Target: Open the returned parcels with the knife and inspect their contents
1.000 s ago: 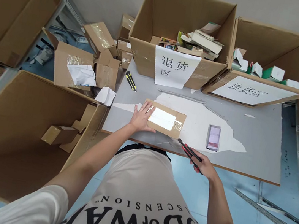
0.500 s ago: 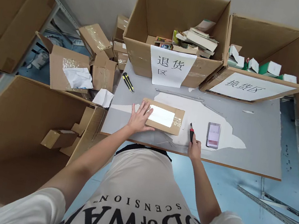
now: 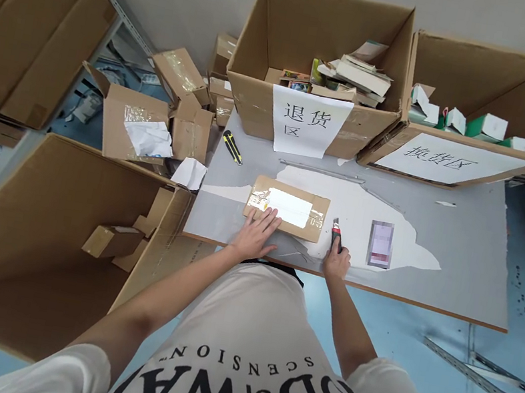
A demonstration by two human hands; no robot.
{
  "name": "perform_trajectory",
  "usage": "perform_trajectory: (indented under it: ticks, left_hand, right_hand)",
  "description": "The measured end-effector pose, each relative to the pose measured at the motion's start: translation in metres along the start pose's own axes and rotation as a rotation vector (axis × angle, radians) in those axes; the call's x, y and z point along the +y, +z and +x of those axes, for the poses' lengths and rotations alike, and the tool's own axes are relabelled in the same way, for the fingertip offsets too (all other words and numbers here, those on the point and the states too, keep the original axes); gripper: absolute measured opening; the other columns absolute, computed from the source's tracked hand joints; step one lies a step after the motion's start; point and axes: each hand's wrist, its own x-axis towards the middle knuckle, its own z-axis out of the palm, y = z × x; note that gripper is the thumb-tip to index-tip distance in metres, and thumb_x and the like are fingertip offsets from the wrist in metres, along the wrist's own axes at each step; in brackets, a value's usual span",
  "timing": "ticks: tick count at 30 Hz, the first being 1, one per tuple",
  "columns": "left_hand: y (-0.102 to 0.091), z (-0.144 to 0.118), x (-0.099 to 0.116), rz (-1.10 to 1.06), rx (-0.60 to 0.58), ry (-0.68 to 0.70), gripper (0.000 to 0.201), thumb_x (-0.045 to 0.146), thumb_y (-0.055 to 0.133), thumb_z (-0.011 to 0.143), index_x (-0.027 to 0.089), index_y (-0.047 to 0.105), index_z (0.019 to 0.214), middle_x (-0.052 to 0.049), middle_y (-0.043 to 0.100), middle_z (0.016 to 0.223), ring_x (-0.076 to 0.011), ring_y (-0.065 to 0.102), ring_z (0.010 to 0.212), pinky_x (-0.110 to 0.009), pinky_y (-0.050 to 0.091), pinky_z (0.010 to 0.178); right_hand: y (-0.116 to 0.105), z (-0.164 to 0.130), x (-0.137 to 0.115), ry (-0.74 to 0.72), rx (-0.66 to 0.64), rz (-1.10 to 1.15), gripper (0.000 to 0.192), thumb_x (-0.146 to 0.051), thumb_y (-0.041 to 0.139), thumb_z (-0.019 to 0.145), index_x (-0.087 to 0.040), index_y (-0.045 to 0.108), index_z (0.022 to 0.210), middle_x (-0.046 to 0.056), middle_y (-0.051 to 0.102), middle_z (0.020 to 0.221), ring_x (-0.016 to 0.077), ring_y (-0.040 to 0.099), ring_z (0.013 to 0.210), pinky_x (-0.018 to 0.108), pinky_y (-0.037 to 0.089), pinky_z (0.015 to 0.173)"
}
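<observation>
A small taped cardboard box (image 3: 318,216) with a white label lies flat on the grey table (image 3: 465,259). My left hand (image 3: 257,235) rests with spread fingers on the box's near left edge. In my right hand (image 3: 336,262) is a red and black utility knife (image 3: 336,232), its tip pointing away from me, just right of the box. The knife and the box are apart. Farther right lies a phone (image 3: 380,244). A yellow and black utility knife (image 3: 233,148) sits at the table's far left.
Behind stand two large open cartons, one with books (image 3: 362,75), one with green and white boxes (image 3: 487,126). A big open carton (image 3: 47,294) is at the left, below several opened boxes (image 3: 139,107). White paper (image 3: 404,228) covers part of the tabletop.
My left hand has slid from the box's left end to its near edge, uncovering that end. My right hand still holds the knife, slightly shifted. The view has moved a little.
</observation>
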Motion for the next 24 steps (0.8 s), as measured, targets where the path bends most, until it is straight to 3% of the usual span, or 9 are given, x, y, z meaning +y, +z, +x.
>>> perform_trajectory:
  ticks: [4, 8, 11, 13, 17, 21, 24]
  left_hand:
    - [0.002, 0.000, 0.000, -0.036, -0.002, -0.014, 0.080, 0.051, 0.056, 0.083, 0.013, 0.028, 0.148, -0.016, 0.023, 0.156, -0.0305, 0.017, 0.145, -0.055, 0.006, 0.116]
    - [0.002, 0.000, 0.000, -0.065, -0.011, -0.021, 0.089, 0.056, 0.061, 0.076, 0.012, 0.029, 0.147, -0.017, 0.025, 0.155, -0.0322, 0.017, 0.145, -0.055, 0.006, 0.116]
    - [0.002, 0.000, 0.000, -0.072, -0.034, -0.022, 0.095, 0.059, 0.063, 0.072, 0.013, 0.029, 0.147, -0.017, 0.025, 0.155, -0.0330, 0.018, 0.144, -0.054, 0.007, 0.116]
    - [0.001, 0.000, 0.000, -0.068, -0.051, -0.018, 0.097, 0.062, 0.064, 0.070, 0.013, 0.029, 0.147, -0.017, 0.025, 0.155, -0.0336, 0.018, 0.144, -0.053, 0.008, 0.116]
    - [0.001, -0.001, -0.001, -0.047, -0.059, -0.004, 0.101, 0.065, 0.063, 0.069, 0.013, 0.027, 0.148, -0.017, 0.023, 0.156, -0.0333, 0.016, 0.145, -0.052, 0.007, 0.117]
    - [0.003, -0.002, -0.003, -0.029, -0.060, 0.016, 0.104, 0.065, 0.063, 0.068, 0.013, 0.024, 0.149, -0.016, 0.020, 0.157, -0.0329, 0.014, 0.145, -0.052, 0.005, 0.117]
    - [0.004, -0.003, -0.003, -0.030, -0.051, 0.020, 0.107, 0.065, 0.064, 0.067, 0.013, 0.021, 0.150, -0.017, 0.018, 0.157, -0.0336, 0.012, 0.146, -0.053, 0.005, 0.117]
  right_hand:
    - [-0.027, 0.008, -0.011, -0.069, 0.143, 0.078, 0.058, -0.036, 0.036, 0.090, -0.019, 0.032, 0.146, 0.023, 0.037, 0.132, 0.0393, 0.039, 0.120, 0.061, 0.038, 0.090]
    - [-0.081, 0.029, -0.050, -0.238, 0.351, 0.170, 0.064, -0.043, 0.031, 0.094, -0.015, 0.020, 0.150, 0.023, 0.034, 0.137, 0.0357, 0.034, 0.126, 0.056, 0.034, 0.099]
    - [-0.116, 0.043, -0.095, -0.640, 0.185, 0.070, 0.064, -0.049, 0.039, 0.091, -0.017, 0.030, 0.146, 0.019, 0.038, 0.140, 0.0324, 0.034, 0.129, 0.049, 0.031, 0.104]
    - [-0.128, 0.050, -0.124, -0.831, 0.069, -0.048, 0.066, -0.052, 0.044, 0.089, -0.018, 0.033, 0.145, 0.018, 0.035, 0.146, 0.0333, 0.032, 0.133, 0.048, 0.030, 0.105]
    - [-0.125, 0.061, -0.156, -0.936, -0.044, -0.280, 0.064, -0.048, 0.046, 0.090, -0.016, 0.034, 0.145, 0.020, 0.037, 0.147, 0.0355, 0.037, 0.129, 0.049, 0.032, 0.103]
    - [-0.117, 0.060, -0.160, -0.988, -0.044, -0.446, 0.054, -0.030, 0.037, 0.094, -0.010, 0.032, 0.144, 0.025, 0.037, 0.147, 0.0388, 0.038, 0.130, 0.056, 0.030, 0.102]
    - [-0.123, 0.057, -0.163, -1.018, -0.058, -0.498, 0.051, -0.015, 0.031, 0.092, -0.005, 0.034, 0.142, 0.027, 0.038, 0.145, 0.0372, 0.041, 0.129, 0.053, 0.032, 0.102]
